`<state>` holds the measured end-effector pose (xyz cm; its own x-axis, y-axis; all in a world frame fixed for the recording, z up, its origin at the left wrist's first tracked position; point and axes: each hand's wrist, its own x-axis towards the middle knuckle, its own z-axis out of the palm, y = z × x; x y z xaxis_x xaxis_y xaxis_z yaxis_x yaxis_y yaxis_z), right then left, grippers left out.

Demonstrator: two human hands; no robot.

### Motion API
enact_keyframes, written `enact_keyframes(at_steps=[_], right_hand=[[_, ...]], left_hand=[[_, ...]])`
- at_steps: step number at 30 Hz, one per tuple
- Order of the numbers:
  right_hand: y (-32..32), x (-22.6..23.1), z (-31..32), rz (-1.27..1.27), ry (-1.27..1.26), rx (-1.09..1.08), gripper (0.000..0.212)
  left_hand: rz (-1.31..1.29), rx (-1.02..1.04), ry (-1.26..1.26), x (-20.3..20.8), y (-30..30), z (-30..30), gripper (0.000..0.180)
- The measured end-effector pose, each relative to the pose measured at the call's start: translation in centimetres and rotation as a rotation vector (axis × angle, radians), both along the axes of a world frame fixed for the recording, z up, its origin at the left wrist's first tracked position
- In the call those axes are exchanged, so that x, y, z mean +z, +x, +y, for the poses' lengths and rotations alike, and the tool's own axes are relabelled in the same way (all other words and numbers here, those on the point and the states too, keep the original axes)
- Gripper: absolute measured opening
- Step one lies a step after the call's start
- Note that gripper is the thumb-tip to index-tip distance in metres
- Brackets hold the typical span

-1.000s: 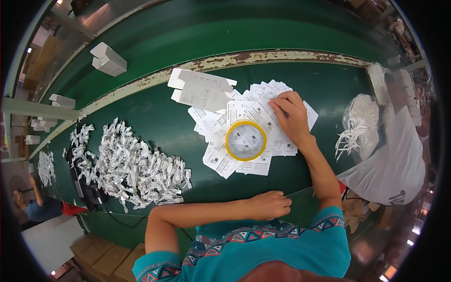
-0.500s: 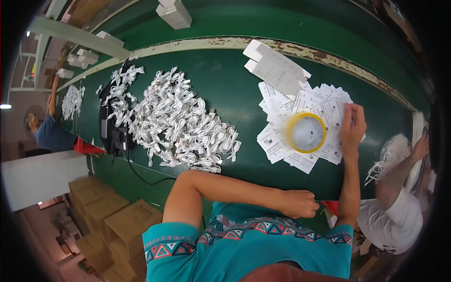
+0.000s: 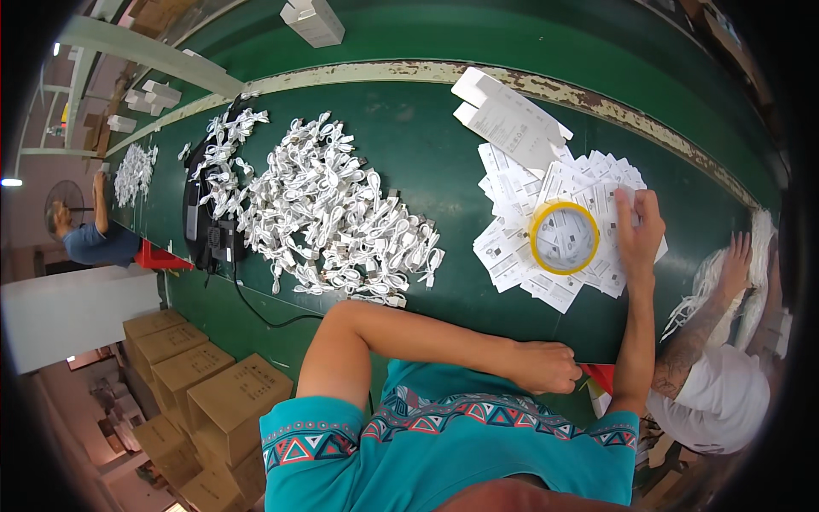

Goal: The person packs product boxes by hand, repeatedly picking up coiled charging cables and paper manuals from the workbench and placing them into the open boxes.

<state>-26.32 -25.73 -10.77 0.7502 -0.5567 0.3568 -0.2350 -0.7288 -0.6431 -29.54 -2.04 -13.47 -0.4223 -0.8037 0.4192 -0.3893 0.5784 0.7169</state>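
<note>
My left hand (image 3: 546,368) is curled into a fist at the near edge of the green worktop, the forearm lying across in front of my body. Nothing sticks out of it. Over the right side of a spread pile of printed white leaflets (image 3: 503,247) is my right hand (image 3: 641,235), index finger apart from the others, touching or just above the paper. A yellow ring like a tape roll (image 3: 539,248) lies on the leaflets left of that hand, with print visible through its middle. An unfolded white carton (image 3: 512,128) overlaps the pile's far side.
Left of the leaflets lies a large heap of bundled white cables (image 3: 316,205). A black bag-like item (image 3: 198,192) with a cord (image 3: 260,317) sits beyond it. Brown cartons (image 3: 235,392) are stacked at lower left. Co-workers (image 3: 712,401) (image 3: 102,243) work at both sides.
The yellow ring, blurred before, now lies sharp and still on the leaflets. My right fingers have spread apart. The right co-worker's hand has shifted on the white strands. My left fist stays put.
</note>
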Motion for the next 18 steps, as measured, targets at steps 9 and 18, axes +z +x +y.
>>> enact_keyframes(at_steps=[9,18], right_hand=[[0.03,0.33,0.24,-0.007,-0.033,0.02,0.018],[0.05,0.33,0.09,-0.006,-0.07,0.06,0.018]], left_hand=[[0.004,-0.011,0.003,0.13,0.22,-0.04,0.009],[-0.018,-0.007,-0.003,0.3,0.22,-0.13,0.01]])
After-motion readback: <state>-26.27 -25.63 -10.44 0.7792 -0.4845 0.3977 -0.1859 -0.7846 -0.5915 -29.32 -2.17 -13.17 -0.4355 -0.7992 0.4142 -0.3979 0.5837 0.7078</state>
